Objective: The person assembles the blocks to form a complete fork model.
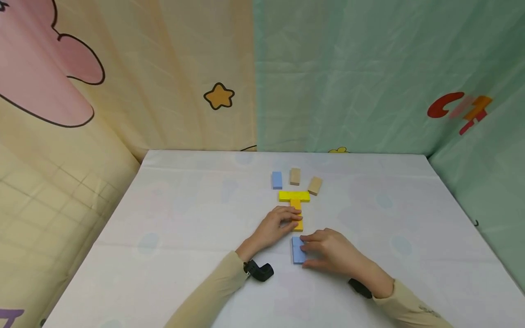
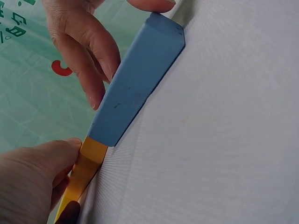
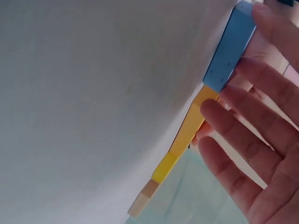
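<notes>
Left hand: yours grips the long orange rectangular block, apparently painted wood, thumb by its near end, fingers over it.
Right hand: yours has its fingers loosely extended, touching the blue rectangular block of similar make, thumb at the near end; not clenched.
Blue block position: lies flat on the white patterned tablecloth, just short of the orange block's near end.
Orange block position: flat, its far end meeting the yellow rectangular bar, which lies crosswise.
Beyond the bar: a small blue block, a small tan upright-lying block and a small tan slanted block.
Blue block surface: smooth, with small dark marks; no cracks evident to you.
Handling, as judged: light, stiff, hard to damage, slightly slippery; slides readily on cloth.
Recommended hold: take both blocks by opposite long sides, near the middle, keeping your fingertips off their facing ends.
</notes>
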`<state>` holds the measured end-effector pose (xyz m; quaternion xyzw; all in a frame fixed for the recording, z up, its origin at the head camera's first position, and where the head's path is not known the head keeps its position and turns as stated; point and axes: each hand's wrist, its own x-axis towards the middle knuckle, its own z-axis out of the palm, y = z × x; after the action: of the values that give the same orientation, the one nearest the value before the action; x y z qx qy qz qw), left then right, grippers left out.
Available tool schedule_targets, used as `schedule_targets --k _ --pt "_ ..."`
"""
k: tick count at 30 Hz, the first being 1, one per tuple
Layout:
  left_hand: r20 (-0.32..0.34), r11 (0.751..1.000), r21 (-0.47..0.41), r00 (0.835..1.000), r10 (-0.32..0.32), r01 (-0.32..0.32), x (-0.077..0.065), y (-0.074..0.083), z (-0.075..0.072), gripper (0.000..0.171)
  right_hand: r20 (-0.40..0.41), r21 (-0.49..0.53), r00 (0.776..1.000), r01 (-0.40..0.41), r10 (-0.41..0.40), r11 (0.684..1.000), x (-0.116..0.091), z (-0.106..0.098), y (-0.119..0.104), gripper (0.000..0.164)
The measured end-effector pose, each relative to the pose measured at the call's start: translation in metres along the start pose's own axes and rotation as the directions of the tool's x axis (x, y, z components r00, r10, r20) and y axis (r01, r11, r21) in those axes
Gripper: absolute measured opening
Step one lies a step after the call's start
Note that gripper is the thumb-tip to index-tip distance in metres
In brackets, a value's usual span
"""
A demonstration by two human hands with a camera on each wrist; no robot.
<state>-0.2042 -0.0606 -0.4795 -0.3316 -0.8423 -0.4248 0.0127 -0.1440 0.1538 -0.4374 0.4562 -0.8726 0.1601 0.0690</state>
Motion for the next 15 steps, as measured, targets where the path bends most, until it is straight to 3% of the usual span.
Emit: schedule_targets --k 15 --pt "0.008 1.0 -0.01 1.0 -0.01 0.01 -0.0006 0.0002 -0.0015 0.022 -0.03 -0.107 0.999 0.012 -0.015 0.994 0.0069 0.0042 -0.0003 0.034"
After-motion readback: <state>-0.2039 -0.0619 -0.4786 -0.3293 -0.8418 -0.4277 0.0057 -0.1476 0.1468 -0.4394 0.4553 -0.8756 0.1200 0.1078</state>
